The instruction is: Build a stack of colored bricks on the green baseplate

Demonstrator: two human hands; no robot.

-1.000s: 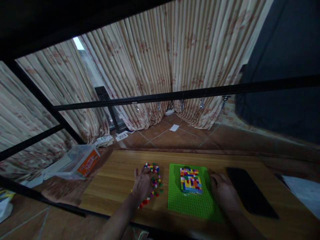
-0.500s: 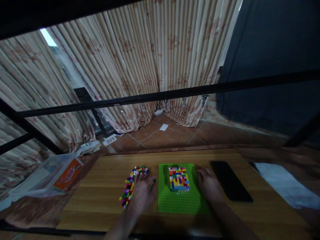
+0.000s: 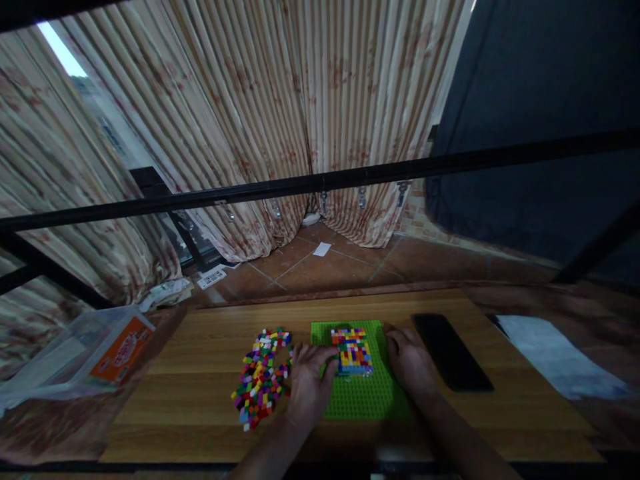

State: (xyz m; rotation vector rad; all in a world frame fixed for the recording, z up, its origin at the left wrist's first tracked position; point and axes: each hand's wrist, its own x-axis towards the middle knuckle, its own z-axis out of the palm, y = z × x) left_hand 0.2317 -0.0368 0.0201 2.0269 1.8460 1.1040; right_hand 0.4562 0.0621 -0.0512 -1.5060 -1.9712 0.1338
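Note:
A green baseplate lies on the wooden table, with a block of many-coloured small bricks built on its far half. My left hand rests on the plate's left edge, fingers curled toward the brick block and touching its left side; what they pinch is too small to see. My right hand lies flat on the plate's right edge, fingers apart, holding nothing. A loose heap of small coloured bricks is spread on the table just left of my left hand.
A black phone lies right of the plate. White paper sits at the far right. A clear plastic box with an orange label stands off the table's left end. Black frame bars cross above; curtains hang behind.
My left hand has moved right from the loose brick heap onto the green plate's left edge beside the built block. The right hand stays on the plate's right edge. The camera shifted.

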